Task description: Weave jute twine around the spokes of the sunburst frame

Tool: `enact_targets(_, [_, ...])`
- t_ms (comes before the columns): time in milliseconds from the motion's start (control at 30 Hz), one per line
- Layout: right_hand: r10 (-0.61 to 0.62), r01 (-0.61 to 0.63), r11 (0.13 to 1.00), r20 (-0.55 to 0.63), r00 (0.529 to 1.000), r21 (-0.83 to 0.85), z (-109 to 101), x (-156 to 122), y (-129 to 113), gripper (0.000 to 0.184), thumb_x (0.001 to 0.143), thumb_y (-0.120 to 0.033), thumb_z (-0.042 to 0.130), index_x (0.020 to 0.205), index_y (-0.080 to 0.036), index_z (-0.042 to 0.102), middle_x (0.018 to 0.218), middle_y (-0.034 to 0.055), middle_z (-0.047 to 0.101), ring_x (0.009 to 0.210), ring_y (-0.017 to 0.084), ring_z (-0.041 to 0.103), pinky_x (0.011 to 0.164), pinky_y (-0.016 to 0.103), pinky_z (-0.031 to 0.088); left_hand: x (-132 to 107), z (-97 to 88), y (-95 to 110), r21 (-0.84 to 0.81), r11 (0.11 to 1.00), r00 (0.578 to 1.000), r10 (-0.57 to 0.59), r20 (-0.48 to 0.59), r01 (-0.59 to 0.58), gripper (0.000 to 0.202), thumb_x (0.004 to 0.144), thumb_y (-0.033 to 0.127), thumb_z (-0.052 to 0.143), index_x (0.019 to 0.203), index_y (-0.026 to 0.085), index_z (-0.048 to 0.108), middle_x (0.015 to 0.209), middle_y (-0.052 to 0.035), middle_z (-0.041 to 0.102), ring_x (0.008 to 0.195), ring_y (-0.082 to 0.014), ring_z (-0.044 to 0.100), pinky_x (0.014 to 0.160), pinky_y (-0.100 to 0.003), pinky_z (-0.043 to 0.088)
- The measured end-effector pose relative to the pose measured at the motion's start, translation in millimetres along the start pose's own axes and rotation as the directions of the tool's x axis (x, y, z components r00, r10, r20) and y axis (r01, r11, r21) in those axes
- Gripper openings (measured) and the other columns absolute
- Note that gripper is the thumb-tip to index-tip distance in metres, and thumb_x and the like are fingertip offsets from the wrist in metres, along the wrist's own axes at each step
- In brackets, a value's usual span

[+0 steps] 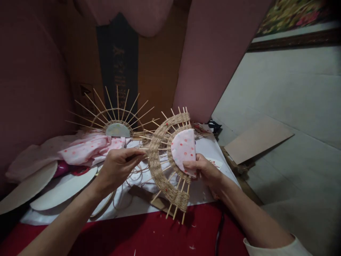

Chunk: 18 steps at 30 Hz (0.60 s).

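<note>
Your two hands on a woven half-round piece (pixel 156 156).
Your left hand (pixel 119 166) has thumb and fingertips pinched together at a stick (pixel 143 149) on its left edge; your right hand (pixel 209 170) grips the dotted cloth centre (pixel 183 147), thumb in front, other fingers mostly hidden. It's held above a white sheet (pixel 205 197), red cloth (pixel 128 236) nearest you. Far left stands another stick frame (pixel 117 129); right, a brown board (pixel 259 138) lies by pale tiles (pixel 306 170).

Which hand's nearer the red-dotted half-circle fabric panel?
Right. The right hand grips the fabric panel at its straight edge, thumb on its face; the left hand is farther, just outside the woven band.
</note>
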State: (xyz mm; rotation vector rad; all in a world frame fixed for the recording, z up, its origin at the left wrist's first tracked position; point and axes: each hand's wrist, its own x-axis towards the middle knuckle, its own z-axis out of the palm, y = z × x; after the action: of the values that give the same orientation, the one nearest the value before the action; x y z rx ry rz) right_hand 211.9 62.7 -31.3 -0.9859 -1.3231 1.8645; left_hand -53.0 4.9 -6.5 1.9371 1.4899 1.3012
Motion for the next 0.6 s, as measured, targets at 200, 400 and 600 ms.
enact_targets(200, [0.048, -0.057, 0.990, 0.078, 0.996, 0.127, -9.5, 2.9, 7.6, 0.028, 0.058, -0.034, 0.075, 0.068, -0.011, 0.063, 0.050, -0.0010, 0.055, 0.039, 0.007, 0.042, 0.036, 0.018, 0.028, 1.4, -6.8, -3.1, 0.113, 0.990, 0.985, 0.103, -0.137, -0.088, 0.007, 0.073, 0.025, 0.070, 0.077, 0.020, 0.073, 0.066, -0.0011, 0.071, 0.057, -0.0109, 0.060, 0.052, -0.021, 0.044])
enact_targets(400, [0.007, -0.050, 0.980, 0.217, 0.976, 0.194, -7.6, 1.7, 10.4, 0.029, 0.058, -0.036, 0.074, 0.066, -0.011, 0.062, 0.046, -0.0023, 0.052, 0.033, 0.004, 0.035, 0.030, 0.017, 0.024, 2.5, -4.8, -0.2, -0.220, 0.974, 0.983, -0.087, -0.163, 0.049, 0.010, 0.069, 0.026, 0.073, 0.076, 0.018, 0.074, 0.056, -0.0004, 0.066, 0.047, -0.0089, 0.052, 0.042, -0.019, 0.040])
enact_targets(600, [-0.017, -0.027, 0.985, 0.258, 0.966, 0.168, -4.2, -4.7, 11.8, 0.033, 0.058, -0.036, 0.075, 0.077, -0.011, 0.066, 0.056, 0.0003, 0.057, 0.040, 0.006, 0.042, 0.034, 0.017, 0.031, 1.9, 2.7, 11.2, -0.394, 0.884, 0.964, -0.266, 0.016, 0.250, 0.013, 0.063, 0.027, 0.074, 0.069, 0.015, 0.073, 0.057, -0.0018, 0.064, 0.048, -0.0089, 0.049, 0.043, -0.019, 0.038])
